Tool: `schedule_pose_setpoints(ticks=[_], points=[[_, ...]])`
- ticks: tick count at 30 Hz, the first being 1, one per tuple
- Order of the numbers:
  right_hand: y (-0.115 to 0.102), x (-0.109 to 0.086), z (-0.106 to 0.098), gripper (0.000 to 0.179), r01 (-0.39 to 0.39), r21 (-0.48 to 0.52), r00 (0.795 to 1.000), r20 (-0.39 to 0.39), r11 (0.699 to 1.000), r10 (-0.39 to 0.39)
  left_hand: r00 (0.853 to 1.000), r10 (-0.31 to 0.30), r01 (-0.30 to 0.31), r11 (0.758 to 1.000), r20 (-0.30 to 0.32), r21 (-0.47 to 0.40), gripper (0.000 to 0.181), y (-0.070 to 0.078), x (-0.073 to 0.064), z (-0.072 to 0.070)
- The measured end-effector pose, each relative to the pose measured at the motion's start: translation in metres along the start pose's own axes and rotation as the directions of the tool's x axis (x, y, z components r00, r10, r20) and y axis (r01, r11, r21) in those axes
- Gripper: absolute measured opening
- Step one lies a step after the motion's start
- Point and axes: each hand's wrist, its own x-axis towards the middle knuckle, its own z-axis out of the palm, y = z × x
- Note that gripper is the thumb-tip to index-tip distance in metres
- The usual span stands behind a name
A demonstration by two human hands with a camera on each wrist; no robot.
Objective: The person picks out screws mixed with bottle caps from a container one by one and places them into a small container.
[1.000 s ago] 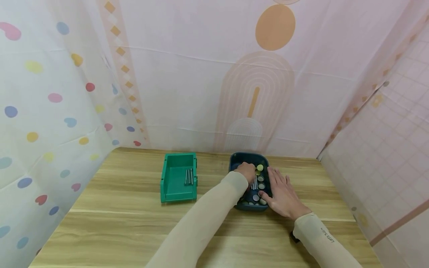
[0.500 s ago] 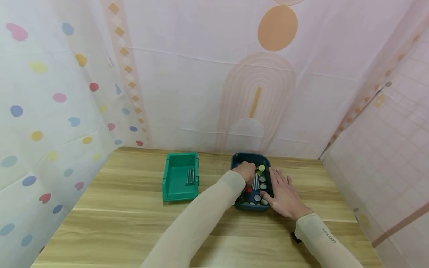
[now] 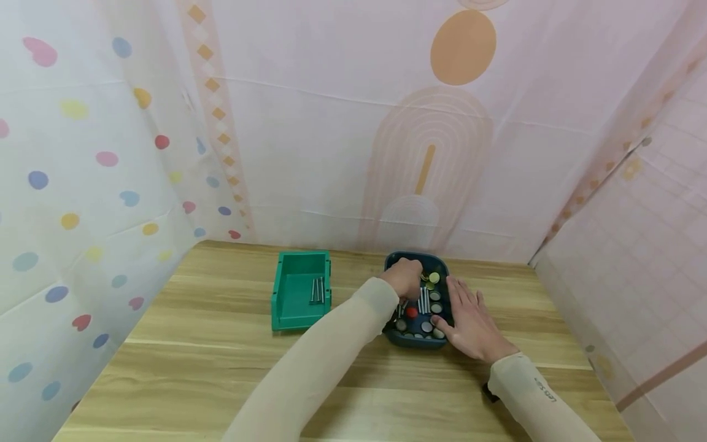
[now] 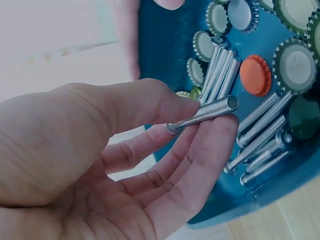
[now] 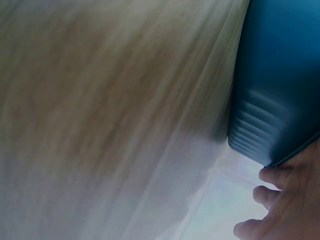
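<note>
1. Fingers (image 4: 217,142) and thumb of the left hand (image 3: 405,278) are clamped on a metal bolt (image 4: 206,114), held tilted over the blue tray (image 3: 415,345).
2. The right hand (image 3: 471,325) rests along the tray's right side, its fingers straight and slightly apart, the thumb over the rim.
3. Inside the tray lie bottle caps (image 4: 295,65), an orange-red cap (image 4: 255,75) and more bolts (image 4: 217,75).
4. Left of it on the worktop (image 3: 193,350), a green bin (image 3: 291,298) carries several bolts in its right half.

Head view is evenly bright, a soft shadow beside the left sleeve (image 3: 315,362); right wrist view blurs the tabletop (image 5: 100,115).
</note>
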Motion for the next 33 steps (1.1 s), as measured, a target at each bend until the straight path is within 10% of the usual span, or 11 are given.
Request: schedule_pose_setpoints(ticks=[16,33], points=[[0.002,0.001,0.002,0.099,-0.007,-0.008,1.000,0.004,1.000,0.007,0.992,0.096,-0.105,0.986,-0.077,-0.131,0.031,-0.032,-0.023,-0.029],[0.002,-0.001,0.003,0.100,0.015,-0.020,0.999,-0.029,1.000,-0.016,0.992,0.045,-0.061,0.989,-0.118,-0.137,0.028,-0.069,-0.039,-0.051]])
